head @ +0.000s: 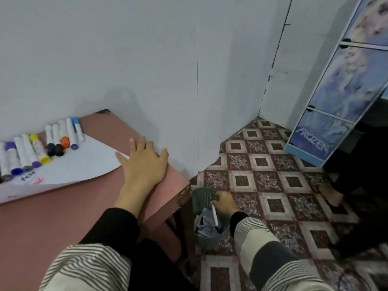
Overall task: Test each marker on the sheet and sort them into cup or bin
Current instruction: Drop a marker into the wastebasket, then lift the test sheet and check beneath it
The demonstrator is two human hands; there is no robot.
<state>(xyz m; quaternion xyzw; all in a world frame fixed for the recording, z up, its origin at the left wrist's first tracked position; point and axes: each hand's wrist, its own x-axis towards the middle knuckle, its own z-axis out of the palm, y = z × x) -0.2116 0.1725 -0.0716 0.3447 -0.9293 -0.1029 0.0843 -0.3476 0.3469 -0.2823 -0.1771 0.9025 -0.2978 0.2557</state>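
Left hand (144,162): flat on the pink table (69,208), fingers straight and spread, thumb on the corner of the white sheet (84,164); holding nothing. Right hand (225,202): low over the green bin (204,234) on the patterned floor (277,181) beside the table's corner; a white marker (214,213) stands in the bin just under the fingers, though whether they grip it cannot be told. Markers (37,150): capped, in a row at the sheet's far edge against the wall (126,59); printed cabinet (336,101) at right.
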